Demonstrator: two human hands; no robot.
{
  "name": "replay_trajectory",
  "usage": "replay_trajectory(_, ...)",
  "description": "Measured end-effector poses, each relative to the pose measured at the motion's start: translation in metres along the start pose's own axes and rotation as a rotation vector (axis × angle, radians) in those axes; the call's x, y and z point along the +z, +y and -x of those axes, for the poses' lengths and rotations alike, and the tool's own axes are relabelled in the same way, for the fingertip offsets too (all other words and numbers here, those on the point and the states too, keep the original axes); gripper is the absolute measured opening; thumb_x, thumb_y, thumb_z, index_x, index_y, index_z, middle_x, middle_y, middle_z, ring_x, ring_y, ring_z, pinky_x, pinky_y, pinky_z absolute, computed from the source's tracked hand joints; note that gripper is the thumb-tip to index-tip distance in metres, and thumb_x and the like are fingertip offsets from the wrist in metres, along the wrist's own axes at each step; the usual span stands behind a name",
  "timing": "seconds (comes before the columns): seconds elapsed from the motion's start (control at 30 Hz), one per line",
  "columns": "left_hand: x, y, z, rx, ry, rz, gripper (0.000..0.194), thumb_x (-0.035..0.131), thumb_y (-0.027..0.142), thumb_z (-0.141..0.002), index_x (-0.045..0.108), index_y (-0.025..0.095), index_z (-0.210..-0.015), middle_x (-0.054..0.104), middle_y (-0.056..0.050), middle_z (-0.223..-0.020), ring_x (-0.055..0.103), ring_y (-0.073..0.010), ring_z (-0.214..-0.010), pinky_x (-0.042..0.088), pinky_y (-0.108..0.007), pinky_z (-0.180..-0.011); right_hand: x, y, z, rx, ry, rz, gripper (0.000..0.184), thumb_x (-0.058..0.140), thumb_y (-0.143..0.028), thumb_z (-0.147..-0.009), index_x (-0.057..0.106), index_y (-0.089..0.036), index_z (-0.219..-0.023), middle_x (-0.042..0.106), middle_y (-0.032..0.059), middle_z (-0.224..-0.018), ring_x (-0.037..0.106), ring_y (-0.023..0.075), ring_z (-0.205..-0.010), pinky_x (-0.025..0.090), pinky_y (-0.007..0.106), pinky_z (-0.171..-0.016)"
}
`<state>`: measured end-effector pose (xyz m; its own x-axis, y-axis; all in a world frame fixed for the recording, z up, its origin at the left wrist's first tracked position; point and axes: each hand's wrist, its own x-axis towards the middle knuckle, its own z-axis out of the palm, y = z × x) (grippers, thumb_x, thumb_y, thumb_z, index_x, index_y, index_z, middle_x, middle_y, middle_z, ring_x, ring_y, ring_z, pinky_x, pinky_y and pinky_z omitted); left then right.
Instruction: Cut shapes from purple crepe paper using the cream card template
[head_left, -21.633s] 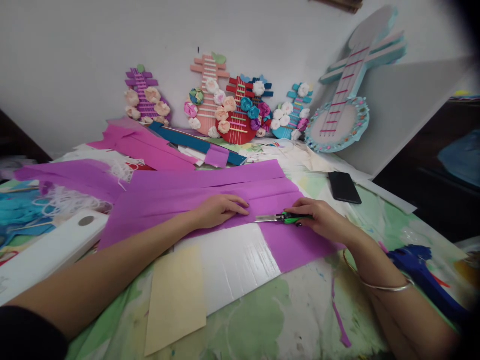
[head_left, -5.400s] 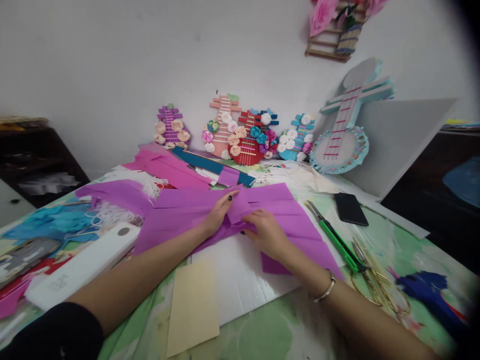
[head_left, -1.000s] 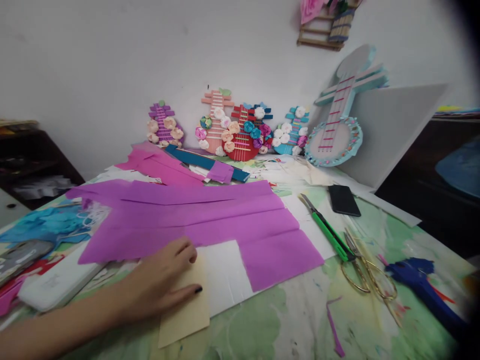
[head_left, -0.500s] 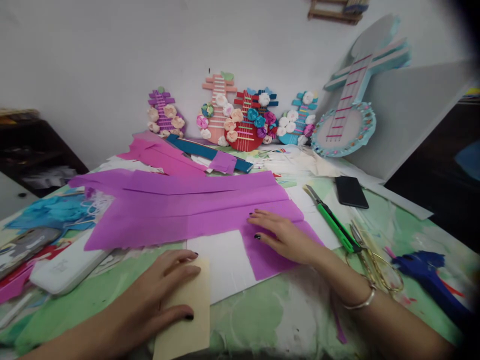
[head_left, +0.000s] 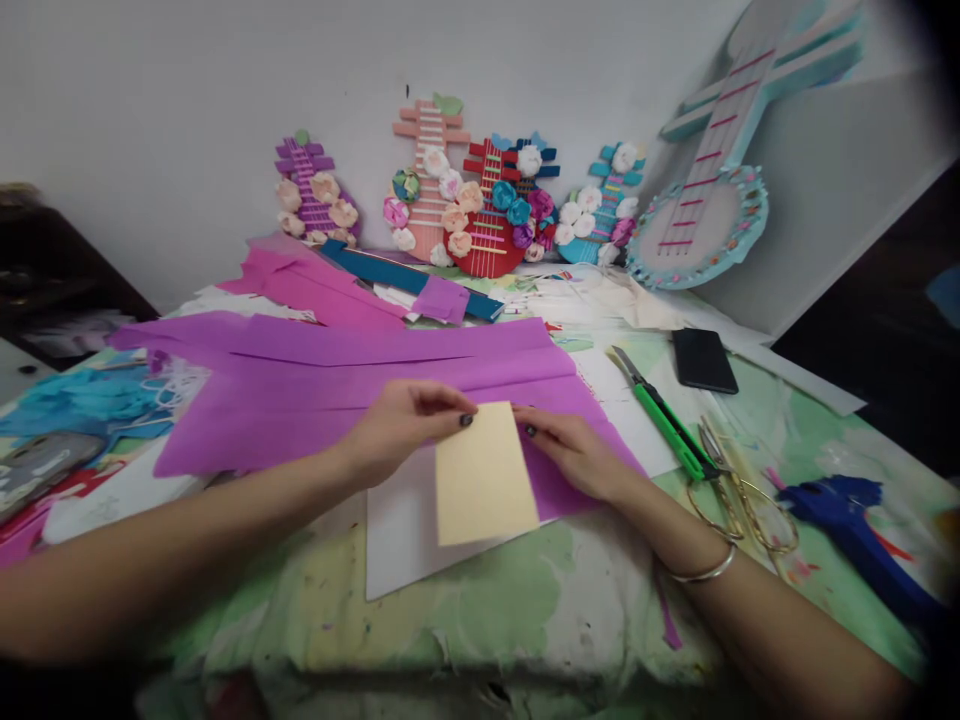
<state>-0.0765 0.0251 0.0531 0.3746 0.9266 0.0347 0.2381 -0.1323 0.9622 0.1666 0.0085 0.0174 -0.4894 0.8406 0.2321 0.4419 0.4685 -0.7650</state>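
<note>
A cream paper card (head_left: 484,480) is raised a little over the white board (head_left: 397,545), tilted toward me. My left hand (head_left: 401,425) pinches its upper left corner between thumb and fingers. At the upper right corner, the fingers of my right hand (head_left: 574,455) close on the card's edge; their exact contact is partly hidden. Beneath and behind both hands spreads a purple sheet of crepe paper (head_left: 300,395), creased lengthwise. Part of the sheet covers the board's right side. The card hides some of the board and of the sheet's cut edge.
On the right lie a green utility knife (head_left: 671,425), gold-handled scissors (head_left: 750,510), a blue glue gun (head_left: 847,520) and a black flat object (head_left: 705,360). Flower-trimmed model lutes (head_left: 487,220) lean on the wall. Pink paper (head_left: 315,290) and blue scraps (head_left: 82,405) lie left.
The cream card has been lifted from the table and carried right, over the board. My right hand has come in from out of view to the card's corner. Earlier, it held the utility knife.
</note>
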Motion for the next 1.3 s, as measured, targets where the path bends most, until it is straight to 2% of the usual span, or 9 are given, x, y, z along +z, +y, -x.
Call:
replay_trajectory(0.1,0.021,-0.008,-0.031,0.02,0.016,0.04,0.012,0.067,0.017,-0.073,0.072,0.015,-0.083,0.074,-0.005,-0.081,0.068,-0.0167,-0.073,0.056,-0.028,-0.065,-0.003,-0.003,0.004,0.114,0.18,-0.326,0.036,0.04,-0.035,-0.097,0.055,-0.019,-0.125,0.069,0.0098,-0.112,0.064,0.0221,-0.103,0.049,0.04,-0.091)
replay_trajectory(0.17,0.031,-0.014,-0.04,0.046,-0.002,0.024,0.01,0.066,0.015,-0.074,0.071,0.015,-0.082,0.073,-0.005,-0.08,0.068,-0.0164,-0.073,0.056,-0.028,-0.067,-0.003,-0.005,0.005,0.195,0.163,-0.418,0.044,0.048,-0.037,-0.093,0.045,-0.019,-0.132,0.07,0.0073,-0.096,0.066,0.0202,-0.087,0.051,0.034,-0.077)
replay_trajectory(0.27,0.034,-0.019,-0.041,0.099,-0.048,-0.033,0.01,0.065,0.012,-0.073,0.072,0.015,-0.078,0.072,-0.004,-0.079,0.067,-0.0159,-0.074,0.056,-0.03,-0.071,-0.002,-0.003,0.006,0.29,0.08,-0.312,0.06,0.061,-0.028,-0.082,0.037,-0.018,-0.136,0.064,-0.0006,-0.074,0.06,0.0165,-0.067,0.045,0.026,-0.058)
replay_trajectory(0.33,0.031,-0.021,-0.036,0.14,-0.079,-0.068,0.011,0.065,0.011,-0.072,0.072,0.016,-0.079,0.071,-0.004,-0.084,0.067,-0.0162,-0.079,0.055,-0.031,-0.078,-0.002,0.0,0.006,0.298,0.06,-0.139,0.056,0.063,-0.024,-0.078,0.044,-0.016,-0.13,0.057,-0.0035,-0.066,0.054,0.0143,-0.06,0.039,0.025,-0.053)
replay_trajectory(0.47,0.019,-0.028,-0.027,0.199,-0.152,-0.095,0.014,0.063,0.013,-0.075,0.071,0.016,-0.086,0.07,-0.006,-0.096,0.067,-0.0166,-0.088,0.055,-0.034,-0.086,-0.006,0.002,0.005,0.257,0.055,0.077,0.049,0.062,-0.021,-0.077,0.054,-0.014,-0.124,0.054,-0.0042,-0.064,0.049,0.0126,-0.057,0.034,0.025,-0.053)
replay_trajectory(0.6,0.014,-0.038,-0.025,0.247,-0.174,-0.115,0.018,0.059,0.011,-0.076,0.07,0.016,-0.089,0.068,-0.007,-0.108,0.065,-0.0167,-0.096,0.053,-0.033,-0.089,-0.009,-0.001,0.008,0.255,0.03,0.06,0.061,0.06,-0.017,-0.077,0.046,-0.015,-0.136,0.053,-0.0053,-0.063,0.047,0.012,-0.056,0.033,0.024,-0.052)
replay_trajectory(0.93,0.012,-0.044,-0.033,0.386,-0.183,-0.29,0.027,0.053,0.005,-0.078,0.072,0.018,-0.093,0.069,-0.007,-0.111,0.064,-0.0185,-0.103,0.051,-0.032,-0.088,-0.013,0.0,0.01,0.281,0.039,0.135,0.069,0.063,-0.025,-0.08,0.041,-0.011,-0.144,0.055,-0.0023,-0.068,0.048,0.0135,-0.059,0.035,0.026,-0.056)
replay_trajectory(1.13,0.009,-0.049,-0.041,0.46,-0.19,-0.41,0.028,0.053,0.006,-0.081,0.073,0.018,-0.095,0.069,-0.008,-0.112,0.063,-0.0193,-0.106,0.049,-0.032,-0.093,-0.013,0.001,0.008,0.276,0.046,0.25,0.06,0.057,-0.021,-0.082,0.046,-0.011,-0.141,0.058,-0.0006,-0.068,0.048,0.0141,-0.059,0.034,0.026,-0.054)
replay_trajectory(1.3,0.009,-0.051,-0.042,0.517,-0.189,-0.442,0.028,0.052,0.005,-0.082,0.072,0.018,-0.097,0.07,-0.007,-0.111,0.064,-0.0186,-0.105,0.049,-0.032,-0.092,-0.011,0.004,0.008,0.281,0.044,0.234,0.059,0.06,-0.021,-0.081,0.049,-0.011,-0.138,0.058,-0.0003,-0.069,0.049,0.0137,-0.059,0.036,0.026,-0.055)
